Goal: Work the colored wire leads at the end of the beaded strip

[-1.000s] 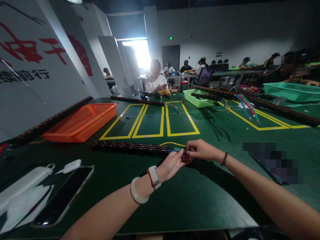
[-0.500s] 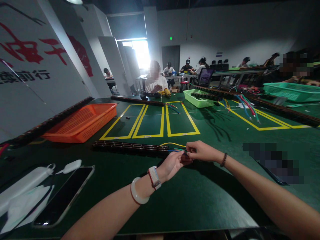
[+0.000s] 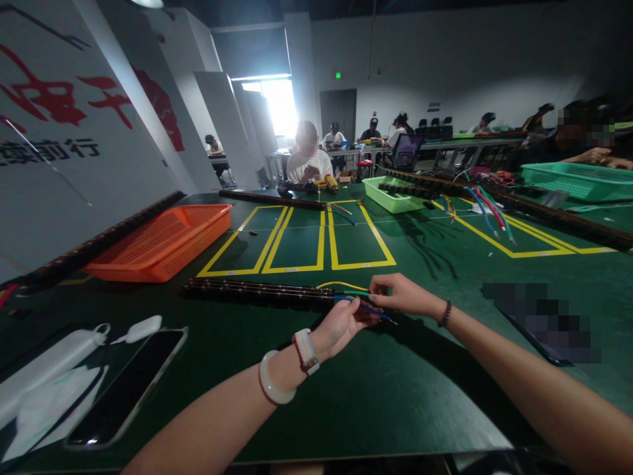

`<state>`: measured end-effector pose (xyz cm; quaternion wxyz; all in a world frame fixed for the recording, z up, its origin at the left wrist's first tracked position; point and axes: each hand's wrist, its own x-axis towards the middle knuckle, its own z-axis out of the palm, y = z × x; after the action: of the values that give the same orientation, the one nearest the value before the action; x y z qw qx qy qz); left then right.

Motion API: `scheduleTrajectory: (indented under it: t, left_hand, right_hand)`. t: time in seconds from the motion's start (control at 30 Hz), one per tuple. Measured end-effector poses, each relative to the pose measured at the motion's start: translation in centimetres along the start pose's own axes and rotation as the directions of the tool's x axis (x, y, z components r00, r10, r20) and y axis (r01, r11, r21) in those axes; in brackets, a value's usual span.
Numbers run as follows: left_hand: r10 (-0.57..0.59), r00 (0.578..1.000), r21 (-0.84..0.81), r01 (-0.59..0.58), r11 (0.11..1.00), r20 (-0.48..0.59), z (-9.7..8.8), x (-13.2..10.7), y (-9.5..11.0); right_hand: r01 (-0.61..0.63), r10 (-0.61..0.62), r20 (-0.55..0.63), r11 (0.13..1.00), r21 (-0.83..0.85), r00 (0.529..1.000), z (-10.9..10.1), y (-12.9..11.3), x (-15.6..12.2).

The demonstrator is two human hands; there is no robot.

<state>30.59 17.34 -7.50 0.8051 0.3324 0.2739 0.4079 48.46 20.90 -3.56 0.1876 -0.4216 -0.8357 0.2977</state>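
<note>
Head view: looking down over a green table (image 3: 346, 396) marked with yellow lines. Lying across the middle, a long dark strip (image 3: 257, 291), its right end meeting both hands. Trailing from that end, a yellow wire (image 3: 341, 285), a green wire (image 3: 357, 293) and a blue wire (image 3: 363, 307), all fanning to the right. Left hand (image 3: 341, 323) resting at the strip's end, fingers curled in around it and seemingly gripping it, though the contact is hard to make out at this angle. Right hand (image 3: 400, 295) hovering just beyond, thumb and forefinger pinching together at the tip of the green wire, remaining fingers folded. Blue wire running loose between the two hands and ending on the table below the right wrist.

Sitting at the near left, a dark phone (image 3: 126, 389) beside a white power bank (image 3: 44, 366) and a small white earbud case (image 3: 143, 328). Resting farther back on the left, an orange basket (image 3: 163, 241). Standing at the far side, a light green basket (image 3: 390, 196), and at the right edge a teal basket (image 3: 576, 181). Stretching along the right, another long dark strip (image 3: 544, 214) with coloured wires (image 3: 487, 211) spilling from it. Sitting opposite, a person in a white shirt (image 3: 309, 165), hands busy at the table edge.
</note>
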Motion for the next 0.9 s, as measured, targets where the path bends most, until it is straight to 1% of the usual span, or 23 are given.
scheduleTrajectory:
  t: [0.13,0.27,0.5,0.63,0.73,0.8,0.9]
  left_hand:
    - [-0.016,1.0,0.009,0.016,1.0,0.026,-0.2,0.1,-0.1]
    - [-0.04,0.999,0.014,0.04,0.999,0.004,-0.2,0.1,0.0]
    - [-0.045,0.999,0.048,0.046,0.998,-0.019,0.0,-0.1,0.2]
    - [-0.048,0.999,0.043,0.049,0.998,-0.02,0.1,-0.2,0.2]
    - [-0.049,0.998,0.039,0.05,0.998,-0.026,0.2,-0.2,0.3]
    - [-0.052,0.998,0.036,0.053,0.998,-0.024,0.2,-0.3,0.4]
    - [-0.057,0.998,0.035,0.057,0.998,-0.013,0.2,-0.3,0.4]
  right_hand:
    - [0.0,-0.001,-0.042,0.999,-0.037,0.999,-0.1,0.4,0.1]
    - [0.007,-0.017,-0.075,0.992,-0.125,0.997,-0.1,1.0,0.3]
    - [0.093,-0.103,-0.028,0.961,-0.261,0.994,0.2,2.0,0.6]
    - [0.11,-0.113,0.006,0.949,-0.297,0.994,0.4,2.3,0.7]
    - [0.113,-0.115,0.011,0.947,-0.3,0.993,0.5,2.3,0.8]
    - [0.106,-0.11,0.001,0.957,-0.272,0.994,0.3,2.0,0.7]
    - [0.079,-0.096,-0.09,0.98,-0.183,0.991,-0.1,1.4,0.6]
